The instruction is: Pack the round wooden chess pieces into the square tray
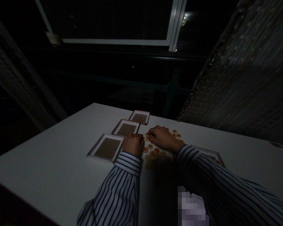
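On the left of the white, flat tabletop [61, 150] lies a shallow rectangular tray with pale walls and a brown base [106, 149]. Up and to its right come a brown-rimmed shallow tray [125, 129] and a smaller-looking brown-rimmed tray at the far edge [139, 118]. All three look bare inside. The far one sits close to the edge, so a push from the middle one could tip it over.

The left hand [132, 143] rests just beside the nearest tray, its fingers curled; whether it holds anything cannot be told. A careless sideways move of its blue-and-white striped cuff [127, 163] could knock that tray askew.

Next are the round, pale wood-coloured discs with red or dark characters [150, 146], loosely spread between and beyond the hands. Some appear to overlap, so dragging one could scatter others, and the dim light makes their marks easy to misread.

The right hand [163, 138] reaches over them, fingertips at a disc near the left hand; a firm grasp cannot be confirmed. Its striped sleeve [217, 179] partly hides a pale-rimmed tray on the right [218, 154], which the forearm could bump unseen.
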Action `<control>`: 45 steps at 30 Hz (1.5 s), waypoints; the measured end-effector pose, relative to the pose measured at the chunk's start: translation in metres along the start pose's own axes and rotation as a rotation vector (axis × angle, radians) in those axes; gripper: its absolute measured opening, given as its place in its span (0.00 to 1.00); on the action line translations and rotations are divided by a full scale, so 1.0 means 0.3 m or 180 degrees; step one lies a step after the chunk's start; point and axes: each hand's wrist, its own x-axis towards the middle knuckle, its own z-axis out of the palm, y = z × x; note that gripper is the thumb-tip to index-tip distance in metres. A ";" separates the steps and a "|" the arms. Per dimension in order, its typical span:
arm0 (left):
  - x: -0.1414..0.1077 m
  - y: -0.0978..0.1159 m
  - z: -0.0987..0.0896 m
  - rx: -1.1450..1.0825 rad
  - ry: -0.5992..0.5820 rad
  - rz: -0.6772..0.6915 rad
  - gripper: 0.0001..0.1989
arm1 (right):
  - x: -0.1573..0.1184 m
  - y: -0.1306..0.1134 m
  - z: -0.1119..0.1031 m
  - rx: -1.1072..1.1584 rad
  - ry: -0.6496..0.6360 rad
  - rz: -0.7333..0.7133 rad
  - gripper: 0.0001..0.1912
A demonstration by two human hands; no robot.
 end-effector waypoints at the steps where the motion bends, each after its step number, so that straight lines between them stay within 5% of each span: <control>1: 0.000 0.000 0.002 -0.0053 0.0032 -0.0004 0.11 | 0.004 0.010 0.003 0.0283 0.0046 0.0046 0.11; 8: 0.000 0.002 0.022 -0.0564 0.0309 -0.0025 0.18 | 0.029 0.060 0.019 0.2583 -0.0128 0.0300 0.10; 16: -0.002 0.013 0.024 -0.0940 0.0681 0.0077 0.17 | 0.015 0.027 -0.012 0.3538 -0.0106 0.0667 0.07; 29: -0.007 0.019 0.026 -0.1337 0.0940 0.0284 0.13 | -0.010 0.026 -0.019 0.3589 -0.0060 0.0631 0.08; 38: 0.003 0.025 0.023 -0.3634 0.0413 -0.0456 0.16 | -0.030 0.023 -0.051 0.3428 0.0086 0.0522 0.10; 45: 0.014 0.014 0.050 -0.4251 0.0275 -0.0793 0.15 | -0.058 0.010 -0.031 0.3002 0.0098 0.0086 0.13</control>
